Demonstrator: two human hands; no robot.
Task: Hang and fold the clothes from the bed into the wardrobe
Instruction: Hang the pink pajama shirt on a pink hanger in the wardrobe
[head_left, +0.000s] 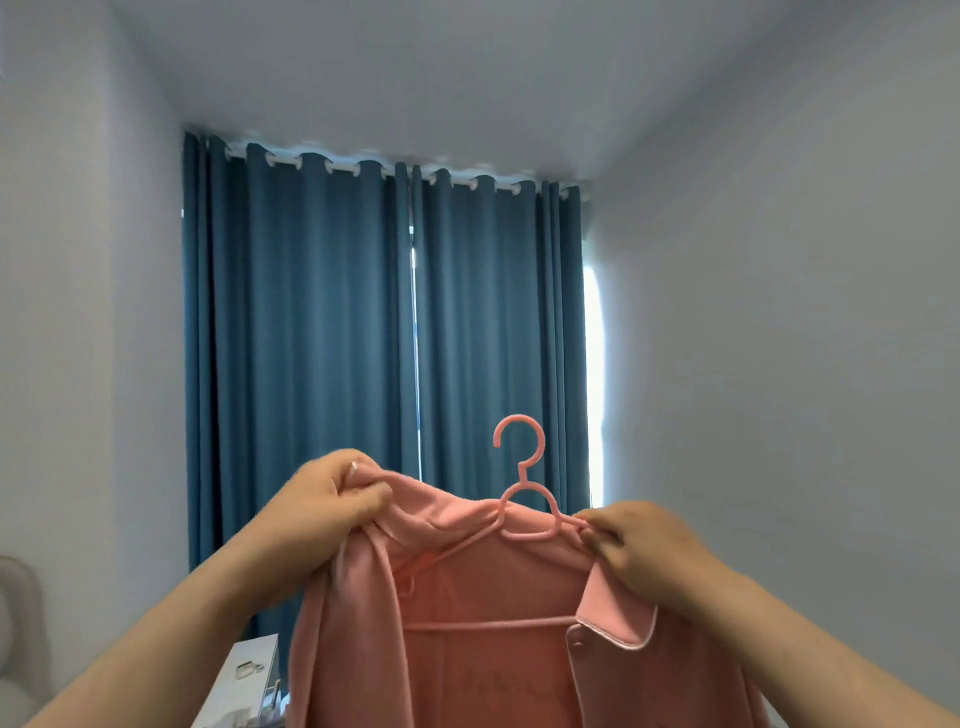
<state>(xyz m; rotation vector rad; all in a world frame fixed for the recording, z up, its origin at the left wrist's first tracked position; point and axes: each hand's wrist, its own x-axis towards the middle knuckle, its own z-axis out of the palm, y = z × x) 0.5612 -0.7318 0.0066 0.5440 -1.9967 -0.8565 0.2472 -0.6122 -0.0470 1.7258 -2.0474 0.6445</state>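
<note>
Fabric bunches at the left, where the left hand (332, 499) pinches one shoulder of the pink button-front pyjama shirt (467, 654) between thumb and curled fingers. The shirt hangs in mid-air before the blue pleated curtains (311, 338), only partly seated on the pink plastic hanger (521, 470). The right hand (636, 543) pinches the hanger's arm and the collar together. The loose shoulder probably needs drawing over the hanger's free tip, hook upright.

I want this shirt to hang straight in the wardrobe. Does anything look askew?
Yes. The pink shirt sits unevenly on the pink hanger: the left hand holds one shoulder bunched above the hanger's arm, while the right hand pinches the other against the hanger.
</note>
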